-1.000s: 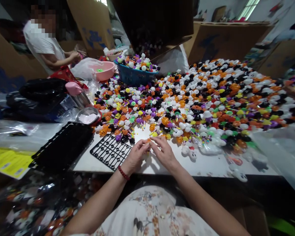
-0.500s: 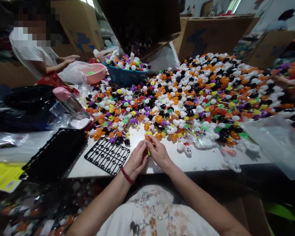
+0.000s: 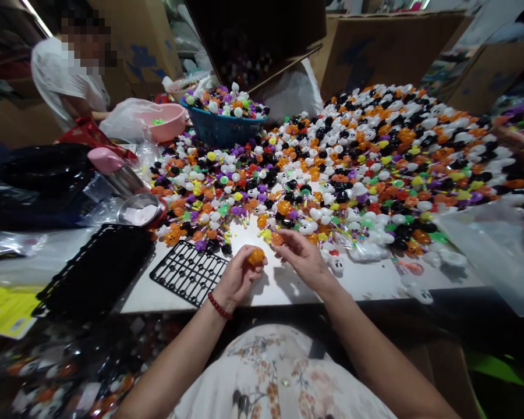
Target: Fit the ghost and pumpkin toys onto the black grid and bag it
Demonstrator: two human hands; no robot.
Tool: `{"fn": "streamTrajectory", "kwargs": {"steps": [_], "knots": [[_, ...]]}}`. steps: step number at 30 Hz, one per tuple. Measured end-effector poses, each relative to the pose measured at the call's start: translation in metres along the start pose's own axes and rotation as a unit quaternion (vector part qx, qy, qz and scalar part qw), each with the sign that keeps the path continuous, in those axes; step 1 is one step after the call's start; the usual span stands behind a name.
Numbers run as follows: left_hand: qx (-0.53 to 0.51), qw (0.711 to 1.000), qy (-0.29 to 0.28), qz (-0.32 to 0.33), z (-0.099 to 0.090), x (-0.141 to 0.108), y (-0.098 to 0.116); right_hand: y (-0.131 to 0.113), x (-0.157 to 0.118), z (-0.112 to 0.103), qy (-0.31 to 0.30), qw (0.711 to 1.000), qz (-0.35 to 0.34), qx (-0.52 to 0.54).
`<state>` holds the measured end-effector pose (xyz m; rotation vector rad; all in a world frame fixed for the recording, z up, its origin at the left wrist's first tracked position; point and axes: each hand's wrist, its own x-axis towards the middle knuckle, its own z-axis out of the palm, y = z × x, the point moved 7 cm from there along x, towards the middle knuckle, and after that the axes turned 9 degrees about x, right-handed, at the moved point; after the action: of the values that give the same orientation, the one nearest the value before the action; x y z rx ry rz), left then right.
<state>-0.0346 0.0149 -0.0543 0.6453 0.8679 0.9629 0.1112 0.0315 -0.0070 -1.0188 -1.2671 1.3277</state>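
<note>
My left hand, with a dark red bead bracelet at the wrist, is closed around a shiny orange pumpkin-shaped piece. The pumpkin shows at the fingertips, above the table's front part. A little to the right, my right hand pinches a small orange ribbed piece between thumb and forefinger. The hands are apart. Beyond them spreads a large pile of small plastic pieces in orange, white, black, purple, green and yellow, some shaped like pumpkins and ghosts. A black plastic grid tray lies just left of my left hand.
A blue basket heaped with pieces and a pink basin stand at the back left. Left are a pink-lidded bottle, a metal bowl and a black tray. A clear bag lies right; a person works back left.
My hands were together around an orange piece with a beaded tube below it. They have parted, the right one moving right with a small orange piece, the left keeping the pumpkin.
</note>
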Motion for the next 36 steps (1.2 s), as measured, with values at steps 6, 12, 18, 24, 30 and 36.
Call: {"fn": "streamTrajectory", "kwargs": {"steps": [6,12,18,24,30,36], "knots": [[0.064,0.998,0.024,0.007,-0.003,-0.001,0.001,-0.014,-0.013,0.002,-0.077,0.986,-0.056,-0.135],[0.185,0.978,0.09,0.037,-0.007,-0.004,0.004,-0.013,-0.017,0.004,-0.085,0.986,-0.025,-0.138],[0.22,0.969,0.109,0.026,-0.011,-0.002,0.002,-0.017,-0.017,0.004,-0.111,0.984,-0.01,-0.137],[0.201,0.975,0.091,0.004,-0.012,-0.001,-0.007,0.005,-0.017,-0.001,-0.117,0.987,0.083,-0.071],[0.279,0.95,0.122,0.066,-0.014,-0.004,0.001,0.011,-0.018,-0.003,-0.069,0.99,0.095,-0.077],[0.285,0.947,0.146,0.029,-0.012,-0.006,-0.011,0.013,-0.025,0.011,-0.064,0.989,0.074,-0.11]]}}
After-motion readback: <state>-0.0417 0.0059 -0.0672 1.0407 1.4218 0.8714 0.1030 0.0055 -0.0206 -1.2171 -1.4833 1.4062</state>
